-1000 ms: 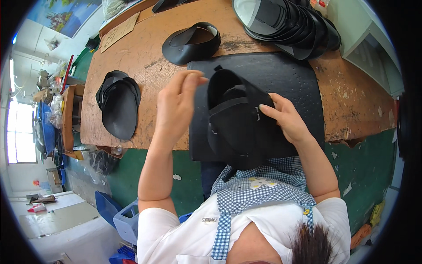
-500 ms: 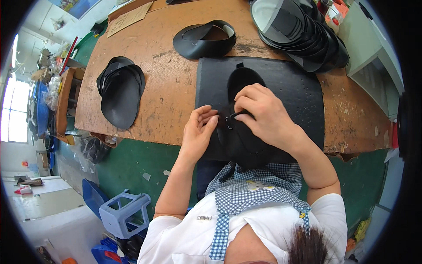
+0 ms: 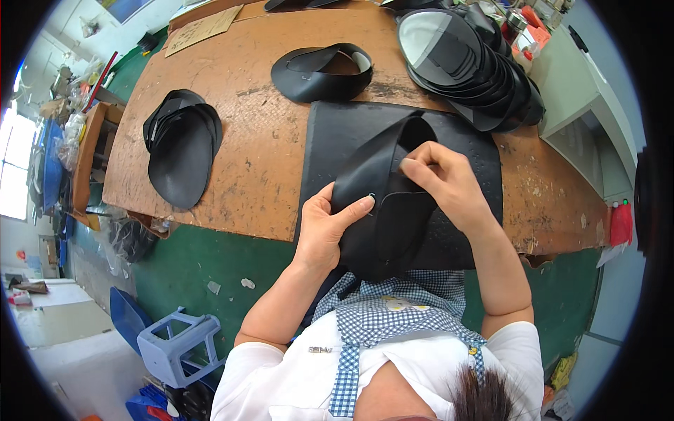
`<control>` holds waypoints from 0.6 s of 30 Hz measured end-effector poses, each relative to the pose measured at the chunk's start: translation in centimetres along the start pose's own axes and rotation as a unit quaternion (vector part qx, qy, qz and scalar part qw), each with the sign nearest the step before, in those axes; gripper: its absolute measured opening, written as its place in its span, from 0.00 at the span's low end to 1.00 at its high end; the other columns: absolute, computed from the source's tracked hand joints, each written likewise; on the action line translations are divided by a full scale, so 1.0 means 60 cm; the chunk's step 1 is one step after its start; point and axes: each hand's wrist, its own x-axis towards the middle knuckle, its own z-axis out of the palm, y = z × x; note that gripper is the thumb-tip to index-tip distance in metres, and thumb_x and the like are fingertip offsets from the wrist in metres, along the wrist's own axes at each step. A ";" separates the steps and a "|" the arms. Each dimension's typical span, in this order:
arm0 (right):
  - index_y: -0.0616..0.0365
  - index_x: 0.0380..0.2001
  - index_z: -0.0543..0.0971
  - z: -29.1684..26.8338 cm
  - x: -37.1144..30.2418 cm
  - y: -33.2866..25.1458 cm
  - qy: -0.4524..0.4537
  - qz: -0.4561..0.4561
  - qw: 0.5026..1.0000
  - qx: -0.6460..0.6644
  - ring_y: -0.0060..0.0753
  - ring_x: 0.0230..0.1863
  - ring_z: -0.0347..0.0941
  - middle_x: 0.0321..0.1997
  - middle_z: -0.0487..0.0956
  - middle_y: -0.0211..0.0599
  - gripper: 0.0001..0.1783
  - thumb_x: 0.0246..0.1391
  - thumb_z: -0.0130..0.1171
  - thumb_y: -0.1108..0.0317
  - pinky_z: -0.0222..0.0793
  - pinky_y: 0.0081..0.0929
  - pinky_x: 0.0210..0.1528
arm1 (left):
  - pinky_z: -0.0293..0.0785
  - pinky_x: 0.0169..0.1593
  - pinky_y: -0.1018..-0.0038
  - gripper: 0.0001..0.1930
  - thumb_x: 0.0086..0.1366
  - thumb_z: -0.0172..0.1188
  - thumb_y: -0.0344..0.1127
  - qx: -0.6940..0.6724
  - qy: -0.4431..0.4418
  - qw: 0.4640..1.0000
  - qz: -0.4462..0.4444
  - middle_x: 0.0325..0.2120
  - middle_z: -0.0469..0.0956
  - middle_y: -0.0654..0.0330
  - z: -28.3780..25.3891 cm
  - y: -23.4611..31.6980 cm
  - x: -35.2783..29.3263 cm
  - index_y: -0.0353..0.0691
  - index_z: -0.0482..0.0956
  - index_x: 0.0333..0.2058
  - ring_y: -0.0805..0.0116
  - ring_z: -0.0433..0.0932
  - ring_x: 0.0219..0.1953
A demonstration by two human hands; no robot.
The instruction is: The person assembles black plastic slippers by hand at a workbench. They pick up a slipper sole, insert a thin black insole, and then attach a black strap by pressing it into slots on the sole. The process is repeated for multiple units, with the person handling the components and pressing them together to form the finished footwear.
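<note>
A black shoe upper (image 3: pixel 365 167) with a smooth surface is raised over a dark mat (image 3: pixel 477 217) at the table's front edge, its rounded opening toward the far side. My left hand (image 3: pixel 324 228) grips its left side, thumb on top and the other fingers partly hidden behind. The fingers of my right hand (image 3: pixel 453 186) are pinched together at the opening, by the edge of an overlapping flap. What exactly lies between those fingertips is hard to see.
On the brown wooden table (image 3: pixel 246 140) another black upper (image 3: pixel 319 81) stands beyond the mat. A small stack of black pieces (image 3: pixel 184 158) lies left, a larger stack of uppers (image 3: pixel 470 77) far right beside a pale open-sided box (image 3: pixel 583 112). A blue plastic stool (image 3: pixel 179 351) stands on the floor.
The shoe upper has been turned and lifted, so its smooth left side faces up. My left hand has closed on that side; my right hand has shifted slightly right at the opening.
</note>
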 end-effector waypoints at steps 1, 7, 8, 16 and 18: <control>0.67 0.30 0.83 -0.001 0.009 -0.015 -0.009 0.057 0.998 -0.024 0.23 0.42 0.76 0.42 0.81 0.40 0.15 0.60 0.69 0.63 0.73 0.23 0.45 | 0.84 0.46 0.75 0.17 0.62 0.71 0.26 0.021 -0.001 1.000 0.017 0.40 0.85 0.56 0.008 0.004 -0.002 0.31 0.79 0.48 0.71 0.85 0.40; 0.70 0.37 0.86 -0.002 0.022 -0.027 -0.126 0.081 0.988 0.046 0.20 0.31 0.78 0.30 0.86 0.36 0.15 0.54 0.73 0.67 0.75 0.24 0.37 | 0.83 0.47 0.75 0.18 0.61 0.74 0.28 0.158 -0.023 0.986 0.037 0.40 0.84 0.57 0.034 0.021 0.004 0.31 0.79 0.47 0.72 0.84 0.40; 0.70 0.37 0.87 -0.002 0.022 -0.025 -0.126 0.069 0.989 0.021 0.19 0.31 0.78 0.29 0.86 0.36 0.14 0.54 0.72 0.67 0.74 0.23 0.37 | 0.82 0.48 0.75 0.20 0.59 0.74 0.27 0.153 -0.028 0.988 0.020 0.41 0.84 0.57 0.034 0.021 0.006 0.31 0.78 0.49 0.72 0.83 0.42; 0.70 0.24 0.84 0.004 0.017 -0.009 -0.069 0.057 0.996 0.005 0.12 0.24 0.67 0.19 0.77 0.26 0.15 0.54 0.74 0.66 0.65 0.21 0.26 | 0.80 0.53 0.73 0.26 0.58 0.75 0.26 0.165 -0.045 0.984 0.043 0.47 0.81 0.56 0.031 0.016 0.001 0.32 0.74 0.53 0.70 0.81 0.48; 0.69 0.22 0.82 0.004 0.016 -0.010 -0.068 0.059 0.996 0.024 0.10 0.23 0.65 0.18 0.74 0.25 0.17 0.55 0.73 0.66 0.62 0.21 0.25 | 0.79 0.53 0.73 0.27 0.59 0.74 0.26 0.180 -0.049 0.981 0.048 0.47 0.80 0.56 0.028 0.016 0.002 0.32 0.73 0.54 0.70 0.81 0.48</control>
